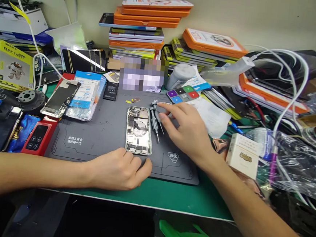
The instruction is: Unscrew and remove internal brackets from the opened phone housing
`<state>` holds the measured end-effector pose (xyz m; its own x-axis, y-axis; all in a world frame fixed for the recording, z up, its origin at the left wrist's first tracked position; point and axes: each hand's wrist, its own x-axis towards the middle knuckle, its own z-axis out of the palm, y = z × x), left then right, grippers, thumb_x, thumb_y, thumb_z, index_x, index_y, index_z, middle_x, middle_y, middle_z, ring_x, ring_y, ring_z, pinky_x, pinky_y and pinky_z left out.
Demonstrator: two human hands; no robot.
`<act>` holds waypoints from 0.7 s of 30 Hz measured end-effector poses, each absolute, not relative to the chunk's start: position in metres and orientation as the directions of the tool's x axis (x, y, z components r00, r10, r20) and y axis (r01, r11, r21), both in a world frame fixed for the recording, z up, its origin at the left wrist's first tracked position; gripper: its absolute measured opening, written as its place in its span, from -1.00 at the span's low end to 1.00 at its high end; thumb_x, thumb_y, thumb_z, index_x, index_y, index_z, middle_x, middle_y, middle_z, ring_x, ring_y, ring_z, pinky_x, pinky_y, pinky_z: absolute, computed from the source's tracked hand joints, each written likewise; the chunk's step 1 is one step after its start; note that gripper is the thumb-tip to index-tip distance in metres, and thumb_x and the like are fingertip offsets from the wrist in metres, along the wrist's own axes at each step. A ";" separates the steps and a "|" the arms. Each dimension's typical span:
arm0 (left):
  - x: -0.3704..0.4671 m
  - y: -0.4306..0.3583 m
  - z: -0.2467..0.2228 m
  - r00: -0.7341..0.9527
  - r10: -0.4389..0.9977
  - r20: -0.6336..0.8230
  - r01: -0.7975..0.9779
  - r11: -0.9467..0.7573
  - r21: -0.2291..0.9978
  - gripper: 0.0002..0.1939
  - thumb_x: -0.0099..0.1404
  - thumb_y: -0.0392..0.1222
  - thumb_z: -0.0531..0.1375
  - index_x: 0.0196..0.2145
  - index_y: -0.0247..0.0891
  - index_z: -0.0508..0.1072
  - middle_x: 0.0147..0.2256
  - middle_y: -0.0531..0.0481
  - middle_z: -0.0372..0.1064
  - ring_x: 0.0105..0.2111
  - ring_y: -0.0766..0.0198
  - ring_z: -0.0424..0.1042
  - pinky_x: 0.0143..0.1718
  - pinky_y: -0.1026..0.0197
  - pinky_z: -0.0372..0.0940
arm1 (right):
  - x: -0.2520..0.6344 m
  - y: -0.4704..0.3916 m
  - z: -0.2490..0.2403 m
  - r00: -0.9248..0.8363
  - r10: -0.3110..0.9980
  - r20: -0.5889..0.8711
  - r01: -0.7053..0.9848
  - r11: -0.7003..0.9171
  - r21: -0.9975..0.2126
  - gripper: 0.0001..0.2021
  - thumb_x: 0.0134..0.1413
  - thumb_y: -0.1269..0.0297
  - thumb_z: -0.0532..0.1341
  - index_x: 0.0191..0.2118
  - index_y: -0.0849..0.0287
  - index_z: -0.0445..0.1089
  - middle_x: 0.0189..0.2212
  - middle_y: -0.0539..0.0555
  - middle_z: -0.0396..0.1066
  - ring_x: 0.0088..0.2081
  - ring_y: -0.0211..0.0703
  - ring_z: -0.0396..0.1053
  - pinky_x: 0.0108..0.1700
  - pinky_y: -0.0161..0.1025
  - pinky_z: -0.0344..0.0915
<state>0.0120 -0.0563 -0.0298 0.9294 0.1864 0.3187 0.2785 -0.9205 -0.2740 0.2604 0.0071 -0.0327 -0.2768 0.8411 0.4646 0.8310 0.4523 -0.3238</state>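
An opened phone (139,131), its inner parts bare, lies on a dark grey work mat (102,136). My left hand (121,168) rests at the phone's lower edge with its fingers curled under. Whatever those fingers hold, if anything, is hidden. Right of the phone, two dark precision screwdrivers (154,122) lie side by side, tips toward me. My right hand (185,124) reaches over them. Its thumb and forefinger are apart at the handle ends, close to or touching them. A small battery (110,91) and tiny loose pieces (132,100) lie beyond the phone.
To the left are a detached phone screen (61,98), a red device with buttons (37,137) and a yellow battery box (13,65). Stacked orange cases (148,19) stand by the wall. On the right lie a cigarette box (243,155), white cables (298,71) and clear plastic bags (299,162).
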 end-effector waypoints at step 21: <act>0.012 -0.057 -0.027 0.935 0.195 0.297 0.270 -0.933 -0.239 -0.64 0.45 -0.15 0.11 0.03 -0.49 0.45 -0.46 0.03 0.31 -0.56 0.29 0.31 -0.59 0.18 0.15 | 0.268 0.006 -0.027 -0.047 0.961 0.272 0.960 0.118 -0.253 -0.76 0.28 0.05 0.21 -0.11 0.10 0.44 -0.20 0.17 0.50 -0.29 0.07 0.44 -0.42 -0.12 0.16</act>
<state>0.0124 -0.0566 -0.0266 0.9348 0.1947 0.2969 0.2701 -0.9328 -0.2387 0.2684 0.0058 -0.0273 -0.0465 0.9611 0.2724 0.9603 0.1181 -0.2526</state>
